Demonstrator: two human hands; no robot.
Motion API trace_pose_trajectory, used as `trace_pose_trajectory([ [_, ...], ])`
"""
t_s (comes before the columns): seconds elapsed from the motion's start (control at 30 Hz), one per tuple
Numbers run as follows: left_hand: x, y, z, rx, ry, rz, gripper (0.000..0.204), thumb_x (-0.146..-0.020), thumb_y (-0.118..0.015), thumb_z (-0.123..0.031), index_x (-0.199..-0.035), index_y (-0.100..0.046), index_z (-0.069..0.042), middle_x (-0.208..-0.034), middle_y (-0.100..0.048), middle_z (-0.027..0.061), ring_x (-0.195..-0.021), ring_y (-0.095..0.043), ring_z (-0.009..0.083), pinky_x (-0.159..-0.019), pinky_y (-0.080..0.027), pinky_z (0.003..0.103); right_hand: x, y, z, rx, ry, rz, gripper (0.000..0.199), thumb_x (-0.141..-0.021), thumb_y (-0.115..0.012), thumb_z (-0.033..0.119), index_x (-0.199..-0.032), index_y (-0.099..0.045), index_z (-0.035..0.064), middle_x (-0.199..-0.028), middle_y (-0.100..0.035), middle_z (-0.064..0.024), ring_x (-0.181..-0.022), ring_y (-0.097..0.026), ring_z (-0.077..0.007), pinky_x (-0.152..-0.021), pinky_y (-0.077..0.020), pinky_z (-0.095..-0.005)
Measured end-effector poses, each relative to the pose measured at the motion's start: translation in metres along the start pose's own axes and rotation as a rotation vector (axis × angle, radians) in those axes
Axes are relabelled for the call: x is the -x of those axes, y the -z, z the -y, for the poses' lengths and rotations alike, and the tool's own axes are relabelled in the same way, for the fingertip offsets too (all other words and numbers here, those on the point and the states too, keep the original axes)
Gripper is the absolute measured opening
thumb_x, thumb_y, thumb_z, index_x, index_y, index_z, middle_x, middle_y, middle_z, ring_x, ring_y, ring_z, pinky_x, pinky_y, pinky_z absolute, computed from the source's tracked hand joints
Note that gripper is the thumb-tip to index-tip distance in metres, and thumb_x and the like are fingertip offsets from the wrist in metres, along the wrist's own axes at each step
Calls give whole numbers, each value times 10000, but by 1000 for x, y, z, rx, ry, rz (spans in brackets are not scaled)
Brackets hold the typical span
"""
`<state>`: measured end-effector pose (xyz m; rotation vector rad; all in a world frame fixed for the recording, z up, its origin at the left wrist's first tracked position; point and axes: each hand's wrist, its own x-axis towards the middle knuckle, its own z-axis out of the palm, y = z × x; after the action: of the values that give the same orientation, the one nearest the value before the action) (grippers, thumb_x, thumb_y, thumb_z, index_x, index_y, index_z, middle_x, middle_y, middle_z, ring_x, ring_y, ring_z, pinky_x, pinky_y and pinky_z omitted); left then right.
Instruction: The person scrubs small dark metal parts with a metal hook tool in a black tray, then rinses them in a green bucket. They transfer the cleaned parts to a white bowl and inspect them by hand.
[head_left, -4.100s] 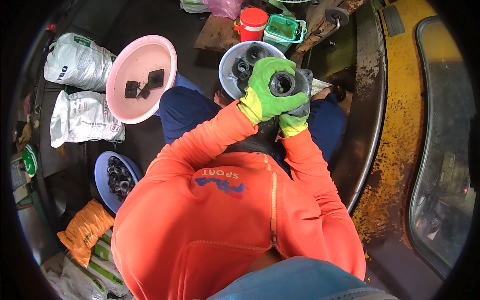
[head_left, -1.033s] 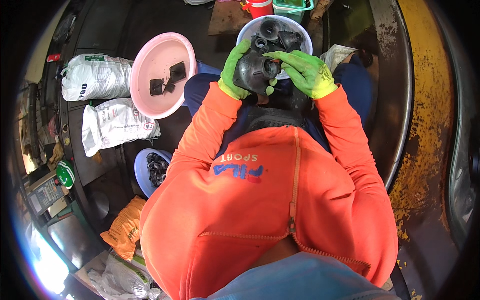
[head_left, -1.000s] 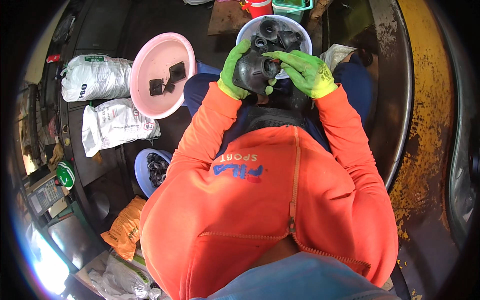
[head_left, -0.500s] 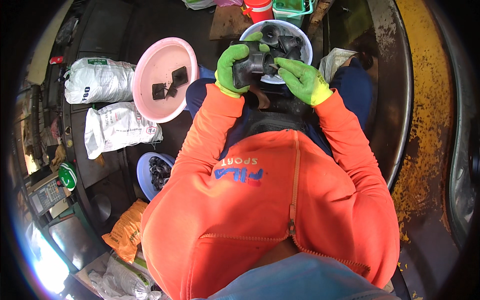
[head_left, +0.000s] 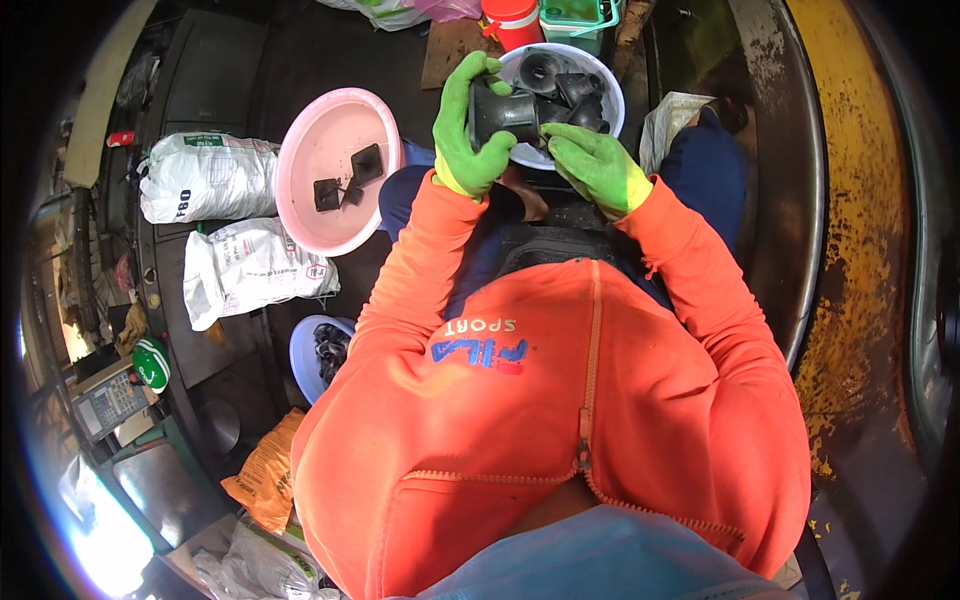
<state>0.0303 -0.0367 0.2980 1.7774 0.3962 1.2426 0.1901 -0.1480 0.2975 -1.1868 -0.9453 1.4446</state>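
Two gloved hands worked over the white bowl's (head_left: 612,88) near rim: the left hand (head_left: 462,130) wrapped its fingers round a black part (head_left: 505,112), while the right hand (head_left: 592,165), fingers together, steadied it. Inspection seemed underway; turning it looked next.

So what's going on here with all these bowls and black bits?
A person in an orange jacket and green gloves is handling black rubber parts. The left hand grips a black flanged part just over a white bowl filled with similar pieces, while the right hand touches its lower edge. To the left, a pink bowl holds a few flat black squares, and a blue bowl lower down holds more dark parts.
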Motion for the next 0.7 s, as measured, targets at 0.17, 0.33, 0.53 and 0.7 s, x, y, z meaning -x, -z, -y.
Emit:
trace_pose_trajectory([
  [0.17, -4, 11, -2, -317, -390, 187, 738, -735, -665, -236, -1363, -347, -14, -1257, -427, 191, -1023, -511, 268, -851, -463, 385, 11, 0, 12, -313, -168, 123, 371, -929, -514, 212, -1201, -542, -38, -829, -577, -29, -680, -495, -59, -569, -398, -183],
  [0.33, -14, 14, -14, -341, -559, 236, 648, -568, -736, -186, -1160, -503, -61, -1123, -495, 230, -918, -547, 364, -739, -478, 435, 20, 1, 22, -417, -319, 224, 314, -941, -484, 246, -1094, -564, -17, -659, -466, 41, -489, -326, -27, -414, -230, -179],
  [0.53, -29, 20, -26, -398, -769, 436, 540, -465, -801, -249, -942, -593, -105, -1030, -529, 173, -836, -563, 358, -687, -468, 435, 21, 0, 25, -663, -504, 342, 285, -947, -465, 267, -1053, -557, 18, -633, -430, 43, -461, -303, -35, -401, -229, -188],
  [0.7, -23, 30, -28, -524, -922, 680, 461, -574, -760, -227, -991, -607, -102, -1062, -528, 173, -910, -553, 367, -724, -465, 445, 12, 10, 26, -958, -428, 297, 282, -963, -446, 268, -1078, -541, 28, -684, -420, 37, -466, -312, -43, -411, -268, -194],
])
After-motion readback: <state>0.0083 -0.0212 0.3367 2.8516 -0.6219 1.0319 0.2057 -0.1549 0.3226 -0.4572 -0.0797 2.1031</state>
